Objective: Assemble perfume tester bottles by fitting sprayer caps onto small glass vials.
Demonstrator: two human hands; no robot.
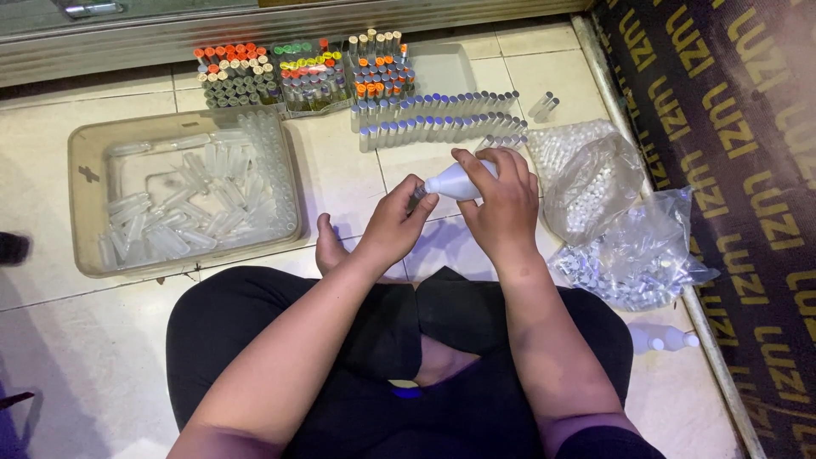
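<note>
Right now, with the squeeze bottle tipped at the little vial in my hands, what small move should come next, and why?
Probably a gentle squeeze. The right hand holds the white squeeze bottle tilted, nozzle at the small vial pinched in the left hand. Whether the nozzle is inside the vial's mouth is unclear, so check alignment first.

Perhaps a shop floor — racked vials [306,72]

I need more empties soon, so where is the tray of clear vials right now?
In the head view the clear plastic tray of empty vials sits on the tiled floor at the person's left, just beyond the left knee and below the capped vials with orange tops.
</note>
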